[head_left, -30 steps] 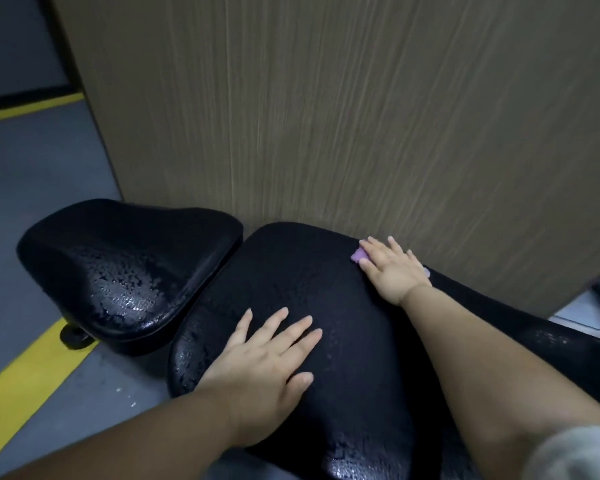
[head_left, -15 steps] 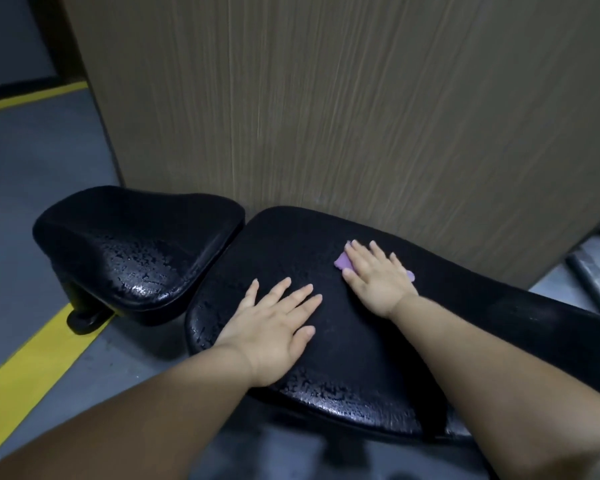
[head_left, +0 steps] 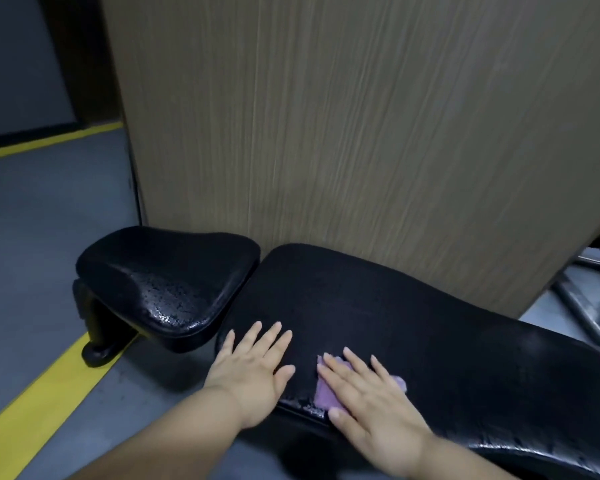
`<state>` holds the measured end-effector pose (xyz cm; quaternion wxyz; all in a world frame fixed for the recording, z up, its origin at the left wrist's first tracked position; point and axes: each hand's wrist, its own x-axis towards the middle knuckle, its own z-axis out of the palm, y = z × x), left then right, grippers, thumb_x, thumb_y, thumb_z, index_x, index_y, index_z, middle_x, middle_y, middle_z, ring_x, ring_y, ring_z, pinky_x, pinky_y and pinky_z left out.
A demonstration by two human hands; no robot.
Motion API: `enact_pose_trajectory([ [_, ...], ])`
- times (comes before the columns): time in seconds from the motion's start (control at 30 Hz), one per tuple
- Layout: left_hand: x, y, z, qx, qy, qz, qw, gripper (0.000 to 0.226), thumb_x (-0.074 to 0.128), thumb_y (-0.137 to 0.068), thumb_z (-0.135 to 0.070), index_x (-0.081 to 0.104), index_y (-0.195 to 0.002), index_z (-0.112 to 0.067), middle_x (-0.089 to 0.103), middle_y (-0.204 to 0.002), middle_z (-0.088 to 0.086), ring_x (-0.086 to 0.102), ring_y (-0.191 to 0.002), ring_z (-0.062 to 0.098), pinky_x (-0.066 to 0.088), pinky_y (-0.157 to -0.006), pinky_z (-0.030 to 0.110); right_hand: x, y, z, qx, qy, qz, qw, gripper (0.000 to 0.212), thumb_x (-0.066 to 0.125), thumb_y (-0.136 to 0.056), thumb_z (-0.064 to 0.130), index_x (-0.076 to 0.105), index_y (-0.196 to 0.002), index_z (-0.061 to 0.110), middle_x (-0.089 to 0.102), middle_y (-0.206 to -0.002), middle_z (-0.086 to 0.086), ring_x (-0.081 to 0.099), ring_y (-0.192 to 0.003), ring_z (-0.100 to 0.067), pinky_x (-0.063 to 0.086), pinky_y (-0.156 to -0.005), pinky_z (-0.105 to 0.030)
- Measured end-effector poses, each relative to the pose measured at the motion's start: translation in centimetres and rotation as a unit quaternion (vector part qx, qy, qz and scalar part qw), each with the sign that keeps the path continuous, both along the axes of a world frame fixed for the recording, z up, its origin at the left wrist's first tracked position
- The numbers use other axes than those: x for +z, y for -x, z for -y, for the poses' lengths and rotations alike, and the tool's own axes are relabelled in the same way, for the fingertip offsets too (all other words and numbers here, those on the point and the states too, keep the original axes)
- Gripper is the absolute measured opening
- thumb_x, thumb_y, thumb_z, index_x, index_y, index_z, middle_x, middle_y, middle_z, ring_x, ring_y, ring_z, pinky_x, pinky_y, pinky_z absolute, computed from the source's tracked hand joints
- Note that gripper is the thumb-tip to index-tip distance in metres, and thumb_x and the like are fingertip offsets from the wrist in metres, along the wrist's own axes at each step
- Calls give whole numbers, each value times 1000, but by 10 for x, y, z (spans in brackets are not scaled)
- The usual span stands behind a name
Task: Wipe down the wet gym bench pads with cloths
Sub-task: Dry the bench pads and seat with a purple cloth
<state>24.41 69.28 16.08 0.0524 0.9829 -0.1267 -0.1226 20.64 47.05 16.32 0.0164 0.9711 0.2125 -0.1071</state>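
**Entry: cloth at the near rim of the long pad, risk check**

The purple cloth (head_left: 326,393) is lying on the near edge of the long back pad (head_left: 447,323), close to the end that faces the seat pad (head_left: 167,271). The right hand (head_left: 378,407) is pressing it flat with straight fingers, not gripping it; only the cloth's left side and a small corner are showing past the palm. The left hand (head_left: 253,372) is resting bare on the same pad just beside it, fingers spread and holding nothing.

Risks, as judged:
- The cloth is sitting right at the rim. Since nothing is pinching it, a stroke toward the body may be carrying it over the edge and onto the grey floor (head_left: 42,237).
- Droplets are showing on the near rim below the cloth and further right; a small cloth may be saturating and smearing water around instead of lifting it.
- The bare left palm is bracing on wet vinyl and could be slipping under load.
- The seat pad is glistening with beaded water and looks untouched; it risks being skipped.
- The long pad's far edge is sitting against the wood-grain panel (head_left: 361,133), so reach there is looking awkward.

Writing: no brand, label or text is showing anywhere. The yellow floor line (head_left: 39,393) is carrying no lettering.
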Motion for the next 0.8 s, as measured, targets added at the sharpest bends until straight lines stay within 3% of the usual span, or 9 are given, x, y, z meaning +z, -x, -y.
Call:
enact_pose_trajectory([
  [0.07,-2,0,-1,-5,2,-1,1000,58,7,-101,-53,-11,-153,-35,-19,-160,-16,-20,-147,14,-13,-119,44,1,-14,2,43,-66,-16,997,65,-3,-87,65,1,-149,45,-7,-155,29,-20,-143,0,-13,-116,-30],
  [0.13,-5,-2,-1,-10,3,8,1000,62,0,-96,-57,-11,-153,-36,-19,-160,-16,-21,-147,14,-15,-118,45,-1,-32,2,52,-79,-10,995,68,-6,-83,67,-3,-148,47,-13,-153,31,-26,-140,2,-18,-115,-29],
  [0.33,-4,-18,-8,-41,24,-12,999,56,14,-103,-52,-11,-152,-40,-21,-158,-20,-27,-144,11,-17,-116,49,-1,-105,-8,-6,-66,15,998,53,22,-103,46,3,-153,39,-2,-158,22,-13,-146,-6,-9,-118,-33],
  [0.57,-10,-24,-15,-69,48,-3,996,59,17,-101,-55,-9,-152,-41,-21,-157,-21,-29,-143,9,-20,-115,50,-5,-179,-8,-54,-76,27,995,53,24,-103,44,8,-153,37,3,-159,19,-7,-148,-9,-4,-120,-39],
  [0.8,-14,-30,-18,-68,42,4,997,62,20,-98,-61,-9,-151,-45,-21,-157,-22,-28,-143,6,-21,-115,46,-10,-243,-9,-184,-64,35,980,53,19,-102,46,11,-153,36,5,-160,17,-6,-149,-14,0,-120,-42],
])
